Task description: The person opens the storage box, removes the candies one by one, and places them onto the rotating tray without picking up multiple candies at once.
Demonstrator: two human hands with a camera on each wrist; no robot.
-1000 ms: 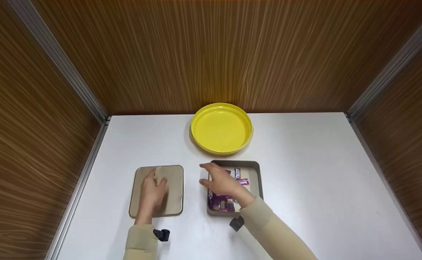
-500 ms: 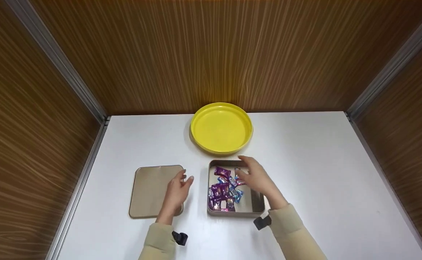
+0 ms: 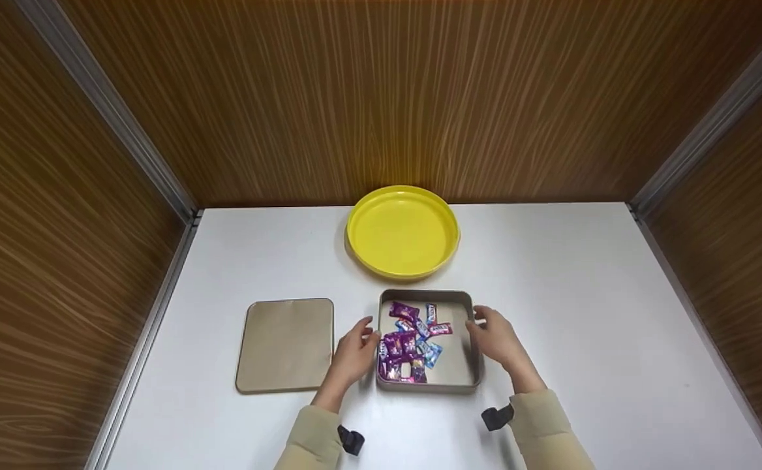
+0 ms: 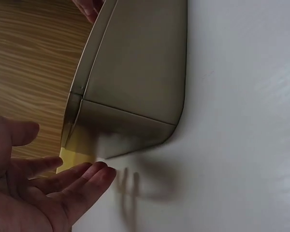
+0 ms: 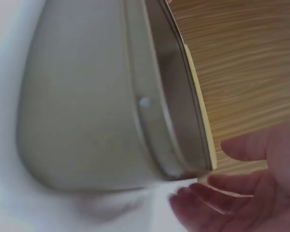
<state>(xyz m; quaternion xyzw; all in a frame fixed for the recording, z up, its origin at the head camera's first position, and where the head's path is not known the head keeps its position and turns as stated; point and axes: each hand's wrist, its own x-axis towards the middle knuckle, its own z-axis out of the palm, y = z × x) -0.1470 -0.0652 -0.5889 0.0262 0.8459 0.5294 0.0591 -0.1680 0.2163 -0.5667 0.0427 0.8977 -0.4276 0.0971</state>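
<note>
A square metal tin (image 3: 428, 386) stands on the white table in the head view, its top uncovered. Inside, purple-wrapped sweets (image 3: 400, 343) and smaller blue and pink ones (image 3: 432, 354) lie mostly toward the left. My left hand (image 3: 353, 356) is beside the tin's left wall, fingers loosely bent; the left wrist view shows a gap between the fingers (image 4: 94, 186) and the tin (image 4: 135, 58). At the right wall is my right hand (image 3: 500, 339). Its relaxed fingers (image 5: 227, 203) come right up to the tin's corner (image 5: 176, 171) in the right wrist view. Neither hand grips anything.
To the left lies a flat beige lid (image 3: 286, 346). Behind the tin, near the back wall, is a round yellow tray (image 3: 404, 235). Wood-grain panels (image 3: 394, 98) enclose the table (image 3: 577, 294) at the back and both sides.
The left hand has moved right, from over the lid to the tin's left side. The right hand has moved right, from over the sweets to the right wall, uncovering them.
</note>
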